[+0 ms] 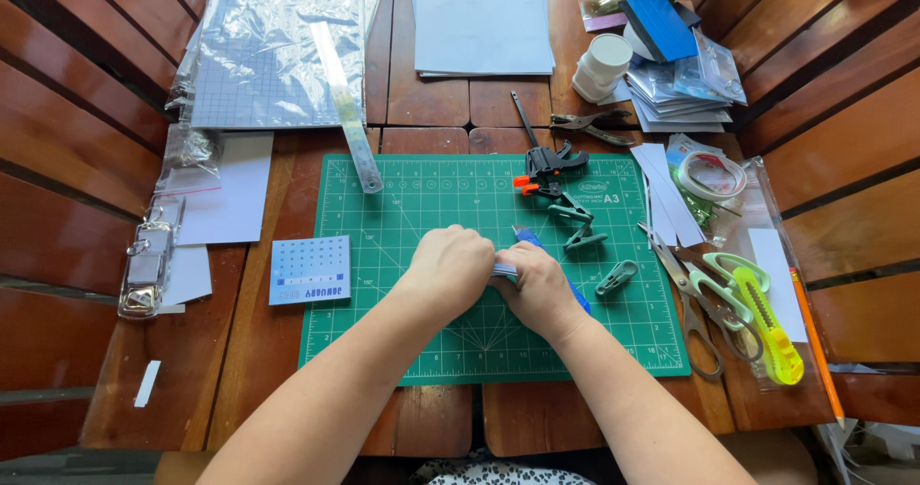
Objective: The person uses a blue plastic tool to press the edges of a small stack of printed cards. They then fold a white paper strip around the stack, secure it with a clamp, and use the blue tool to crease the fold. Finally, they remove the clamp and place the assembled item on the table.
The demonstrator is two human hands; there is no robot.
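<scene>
My left hand and right hand are both closed on a blue craft knife over the cutting mat, mid-worktop. It seems light, stiff, and sharp; I would grip the handle only.

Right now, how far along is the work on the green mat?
Laid out: ruler, clips and scissors around the cutting mat. In hand: the left hand and right hand grip a small blue piece. No finished item shows.
</scene>
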